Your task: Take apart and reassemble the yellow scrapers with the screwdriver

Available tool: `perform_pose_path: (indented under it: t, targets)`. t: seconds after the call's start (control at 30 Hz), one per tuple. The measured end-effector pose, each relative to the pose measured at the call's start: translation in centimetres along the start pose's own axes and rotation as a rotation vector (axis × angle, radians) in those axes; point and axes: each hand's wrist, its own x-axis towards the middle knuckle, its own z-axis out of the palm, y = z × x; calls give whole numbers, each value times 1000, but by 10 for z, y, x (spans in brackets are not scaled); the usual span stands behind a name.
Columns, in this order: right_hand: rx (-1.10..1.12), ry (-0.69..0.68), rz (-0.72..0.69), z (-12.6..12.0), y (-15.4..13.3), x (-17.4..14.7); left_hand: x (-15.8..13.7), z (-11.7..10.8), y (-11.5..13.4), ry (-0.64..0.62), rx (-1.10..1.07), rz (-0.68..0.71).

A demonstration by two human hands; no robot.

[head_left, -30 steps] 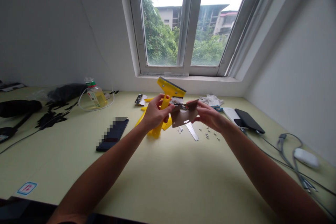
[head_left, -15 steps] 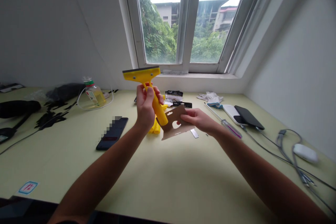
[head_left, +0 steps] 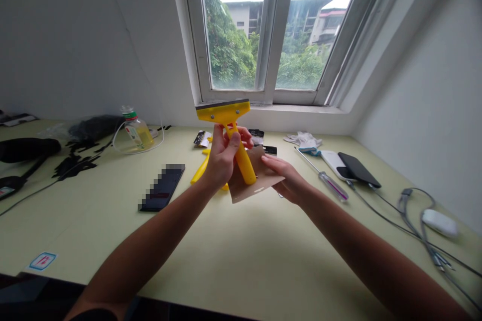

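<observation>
My left hand (head_left: 223,158) is closed round the handle of a yellow scraper (head_left: 244,163). The scraper's wide head points up, with a dark strip along its top edge and two screws in it. In my right hand (head_left: 284,175) a brown cardboard card (head_left: 244,190) is pinched at its right edge. The handle's lower end lies against the card and covers its middle, so the hole there is hidden. Behind my left wrist, another yellow tool (head_left: 201,169) rests on the table, partly hidden. Black-and-white packaging cards (head_left: 202,139) lie beyond my hands.
Left of my arm lies a phone (head_left: 163,188), and farther back stands a bottle of yellow liquid (head_left: 138,133). To the right are a screwdriver (head_left: 333,185), white gloves (head_left: 304,140), a power bank (head_left: 359,168) and grey cables (head_left: 414,230). A window (head_left: 271,35) rises behind the table.
My left hand has moved the scraper right, and its handle now overlaps the card's middle, covering the hole. The yellow tool on the table shows more. The view has shifted slightly.
</observation>
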Motion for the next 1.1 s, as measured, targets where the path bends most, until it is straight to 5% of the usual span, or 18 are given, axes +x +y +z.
perform_pose_path:
  t: [0.1,0.3,0.47,0.67,0.9,1.1]
  targets:
    - [84,-74,31,2,-6,-5,2,0,3,60,10,47]
    - [70,-460,-21,1,-17,-16,10,-4,7,157,-72,58]
    - [-138,-258,-171,3,-6,-8,10,-4,4,163,-66,-41]
    - [-132,-101,-241,0,5,0,9,-8,7,-27,-47,-245]
    - [-15,-15,-262,-3,13,5,11,-16,7,-254,237,-416]
    - [92,140,-348,-4,5,7,27,-46,24,-292,231,-312]
